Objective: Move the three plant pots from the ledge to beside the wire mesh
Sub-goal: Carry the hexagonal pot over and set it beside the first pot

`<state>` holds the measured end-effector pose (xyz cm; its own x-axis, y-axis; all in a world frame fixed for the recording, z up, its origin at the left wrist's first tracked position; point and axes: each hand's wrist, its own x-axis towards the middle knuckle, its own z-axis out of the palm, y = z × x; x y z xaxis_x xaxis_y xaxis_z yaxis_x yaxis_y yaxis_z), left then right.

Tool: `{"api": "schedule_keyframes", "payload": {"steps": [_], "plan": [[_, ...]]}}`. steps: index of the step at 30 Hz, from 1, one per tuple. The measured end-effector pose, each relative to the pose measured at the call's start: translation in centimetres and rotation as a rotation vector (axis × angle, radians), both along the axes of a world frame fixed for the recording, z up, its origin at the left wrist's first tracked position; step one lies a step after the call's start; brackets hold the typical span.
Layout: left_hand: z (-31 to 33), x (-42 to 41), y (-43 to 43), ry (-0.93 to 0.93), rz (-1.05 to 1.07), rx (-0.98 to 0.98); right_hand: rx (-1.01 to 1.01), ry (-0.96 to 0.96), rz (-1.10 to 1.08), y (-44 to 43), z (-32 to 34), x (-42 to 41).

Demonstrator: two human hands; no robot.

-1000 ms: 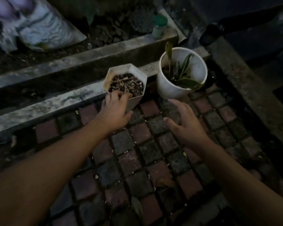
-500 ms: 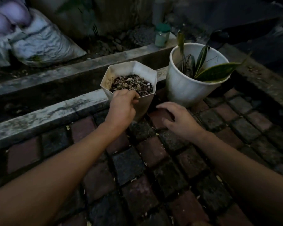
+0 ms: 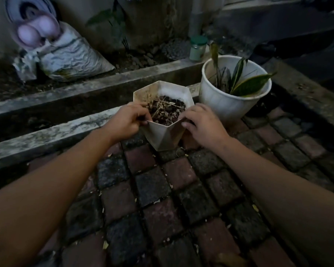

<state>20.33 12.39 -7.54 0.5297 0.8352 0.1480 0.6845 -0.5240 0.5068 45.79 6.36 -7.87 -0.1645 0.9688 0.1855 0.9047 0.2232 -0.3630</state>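
While both hands grip the rim of the hexagonal pot point(image 3: 162, 135), the left hand point(image 3: 126, 120) and the right hand point(image 3: 202, 124) on opposite sides with fingers curled over the edge, the pot is just in front of the concrete ledge point(image 3: 66, 130), its base low at the brick paving point(image 3: 152, 185). I think a good lift stays level, so the dry soil is not spilled, and goes straight up, because the round white pot point(image 3: 220, 101) stands at the same ledge, very near. No wire mesh is visible.

Dim, dusky light throughout, grainy detail, with blur and wide-angle warping at edges.
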Motion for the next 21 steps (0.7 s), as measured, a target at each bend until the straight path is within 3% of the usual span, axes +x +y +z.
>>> {"api": "schedule_keyframes", "payload": {"steps": [6,9,15,18,21], "plan": [[-0.7,-0.5,-1.8,-0.092,0.159,-0.041,-0.003,0.066,-0.056,-1.5,1.2,-2.2],[-1.6,-0.7,-3.4,-0.303,0.253,0.029,0.019,0.118,-0.202,-3.5,0.4,-4.5],[-4.3,0.4,-7.8,-0.608,0.317,-0.154,0.061,0.195,-0.413,-4.7,0.2,-7.2],[-7.0,1.2,-10.2,-0.632,0.394,-0.285,0.078,0.154,-0.407,-4.9,0.1,-8.2],[-9.2,1.9,-11.8,-0.648,0.298,-0.352,0.060,0.054,-0.390,-5.7,-0.5,-9.3]]}}
